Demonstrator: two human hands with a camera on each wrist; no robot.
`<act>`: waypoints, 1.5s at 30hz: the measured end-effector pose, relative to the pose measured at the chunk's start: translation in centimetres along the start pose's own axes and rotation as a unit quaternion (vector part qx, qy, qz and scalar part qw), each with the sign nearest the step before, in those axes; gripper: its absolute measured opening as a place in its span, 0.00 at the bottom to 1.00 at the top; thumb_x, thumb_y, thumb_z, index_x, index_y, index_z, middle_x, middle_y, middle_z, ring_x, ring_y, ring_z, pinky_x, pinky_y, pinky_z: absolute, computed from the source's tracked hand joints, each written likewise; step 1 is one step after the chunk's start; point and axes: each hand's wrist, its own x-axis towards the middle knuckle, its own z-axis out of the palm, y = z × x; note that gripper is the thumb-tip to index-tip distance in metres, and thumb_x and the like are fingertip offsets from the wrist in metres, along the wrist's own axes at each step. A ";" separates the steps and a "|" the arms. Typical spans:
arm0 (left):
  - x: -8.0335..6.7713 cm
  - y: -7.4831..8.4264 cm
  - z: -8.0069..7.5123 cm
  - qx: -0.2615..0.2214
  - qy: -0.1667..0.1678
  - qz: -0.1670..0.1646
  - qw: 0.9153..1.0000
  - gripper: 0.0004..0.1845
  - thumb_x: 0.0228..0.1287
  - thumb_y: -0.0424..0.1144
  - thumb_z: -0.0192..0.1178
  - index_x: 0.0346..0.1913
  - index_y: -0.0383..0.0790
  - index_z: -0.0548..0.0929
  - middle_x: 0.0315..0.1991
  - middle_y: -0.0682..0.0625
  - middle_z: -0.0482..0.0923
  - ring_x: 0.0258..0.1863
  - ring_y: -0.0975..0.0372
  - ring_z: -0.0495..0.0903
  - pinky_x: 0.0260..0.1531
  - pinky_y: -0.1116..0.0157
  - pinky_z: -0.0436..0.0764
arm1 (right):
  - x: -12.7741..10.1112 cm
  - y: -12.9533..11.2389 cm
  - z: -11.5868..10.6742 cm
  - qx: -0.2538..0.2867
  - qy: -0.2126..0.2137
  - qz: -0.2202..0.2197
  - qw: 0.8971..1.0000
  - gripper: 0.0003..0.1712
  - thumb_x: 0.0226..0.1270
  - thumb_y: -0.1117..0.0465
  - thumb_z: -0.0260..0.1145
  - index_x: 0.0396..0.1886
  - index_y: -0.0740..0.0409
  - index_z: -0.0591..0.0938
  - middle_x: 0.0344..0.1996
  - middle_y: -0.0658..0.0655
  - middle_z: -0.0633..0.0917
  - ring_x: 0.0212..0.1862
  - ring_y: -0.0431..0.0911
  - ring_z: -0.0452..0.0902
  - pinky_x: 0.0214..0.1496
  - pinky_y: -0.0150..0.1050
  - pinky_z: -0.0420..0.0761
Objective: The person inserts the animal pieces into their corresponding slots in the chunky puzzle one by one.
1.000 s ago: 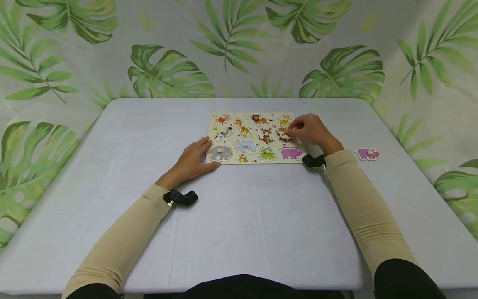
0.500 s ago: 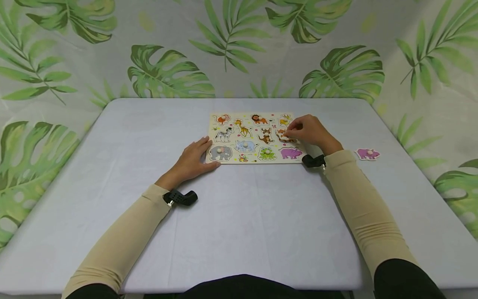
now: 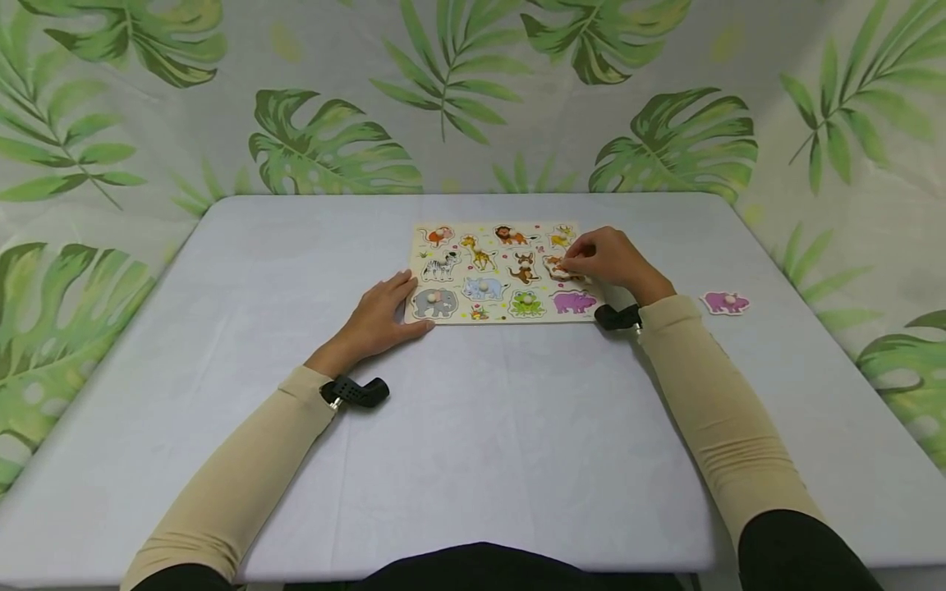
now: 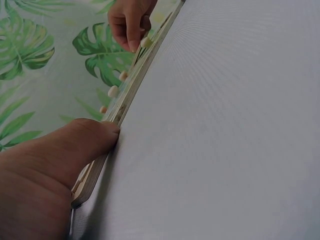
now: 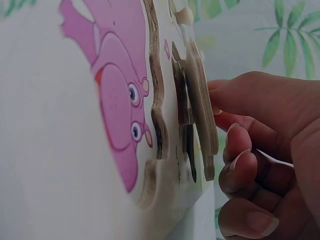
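In the head view a wooden animal knob puzzle board (image 3: 502,318) lies toward the back of the table. My right hand (image 3: 609,258) pinches an orange tiger puzzle piece (image 3: 554,265) over the board's right side, its fingers covering part of it. The right wrist view shows that piece (image 5: 201,110) edge-on, raised off the board surface with a gap beneath. Below it, the purple hippo recess (image 5: 120,100) shows its printed picture. My left hand (image 3: 377,316) rests against the board's left edge, fingers extended. Its thumb (image 4: 85,142) presses the front edge.
A loose purple hippo piece (image 3: 725,303) lies on the white tablecloth (image 3: 473,443) right of the board, beyond the right forearm. Other knobbed pieces, such as the elephant (image 3: 434,303) and frog (image 3: 527,303), sit in the board. A leaf-print cloth (image 3: 332,139) hangs behind.
The tiger piece has shifted and tilted slightly in the right hand's pinch, showing less of its face. The left hand and board hold their place; the head view drifts slightly.
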 end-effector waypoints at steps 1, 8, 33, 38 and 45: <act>0.0 0.0 0.0 0.000 0.001 0.001 1.000 0.45 0.61 0.56 0.63 0.73 0.34 0.59 0.76 0.42 0.50 0.75 0.47 0.47 0.73 0.50 0.46 | 0.0 0.0 0.0 -0.002 0.000 0.001 1.000 0.11 0.61 0.55 0.71 0.35 0.60 0.87 0.33 0.58 0.84 0.33 0.49 0.74 0.34 0.41 0.73; 0.0 0.0 -0.1 0.003 0.000 0.003 1.000 0.46 0.61 0.56 0.63 0.74 0.34 0.58 0.76 0.42 0.50 0.75 0.47 0.46 0.73 0.50 0.45 | 0.2 0.3 0.1 -0.004 -0.001 0.005 1.000 0.12 0.62 0.54 0.70 0.35 0.60 0.86 0.33 0.58 0.84 0.33 0.49 0.74 0.33 0.42 0.74; -0.1 0.3 -0.2 -0.003 -0.003 -0.005 1.000 0.46 0.60 0.56 0.64 0.74 0.34 0.58 0.76 0.42 0.49 0.75 0.46 0.46 0.72 0.49 0.46 | 0.3 0.1 0.2 -0.012 -0.006 0.008 1.000 0.11 0.61 0.55 0.71 0.34 0.60 0.87 0.32 0.58 0.83 0.32 0.49 0.73 0.33 0.41 0.73; -0.2 0.3 -0.2 -0.006 -0.004 -0.005 1.000 0.46 0.60 0.55 0.64 0.74 0.34 0.58 0.76 0.42 0.49 0.74 0.46 0.46 0.72 0.48 0.46 | 0.3 0.1 0.2 -0.014 -0.009 0.009 1.000 0.12 0.60 0.55 0.72 0.34 0.60 0.87 0.31 0.58 0.83 0.32 0.49 0.73 0.33 0.40 0.72; -0.1 0.2 -0.2 -0.005 -0.003 -0.004 1.000 0.46 0.60 0.56 0.64 0.74 0.34 0.58 0.76 0.42 0.49 0.74 0.45 0.46 0.72 0.48 0.46 | 0.3 0.2 0.2 -0.012 -0.011 0.005 1.000 0.13 0.60 0.54 0.72 0.34 0.60 0.87 0.31 0.58 0.84 0.31 0.49 0.73 0.32 0.40 0.72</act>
